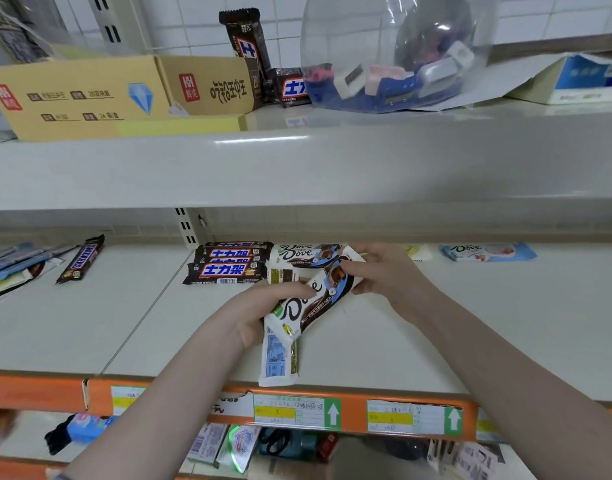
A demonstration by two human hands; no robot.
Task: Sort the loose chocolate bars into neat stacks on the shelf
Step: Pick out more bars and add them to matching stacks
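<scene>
Left hand (263, 315): curled round the lower end of the held Dove bar (311, 306), thumb lying over the wrapper face.
Right hand (377, 271): pinched the upper end of that same bar, fingers bent round its crimped edge.
Held Dove bar: lifted above the middle shelf (470, 323), slanting from lower left to upper right, printed face up.
Second Dove bar (278, 355): face down under the held one, label side showing, one end at the shelf's front lip; whether gripped by the left hand or merely lying there, not possible to tell.
Dove stack (304, 254): just behind the hands, touching the Snickers stack (228, 263) on its left.
Loose items: one Snickers bar (81, 259) well to the left, a blue Dove packet (488, 252) far right at the back.
Handling, judged: light, flat, fairly stiff along its length but snappable if bent; glossy film likely slippery.
Hold, judged: best taken across both long edges or at the two ends, kept flat, never flexed mid-span.
Step, judged: squaring the bar before laying it on the Dove stack.
</scene>
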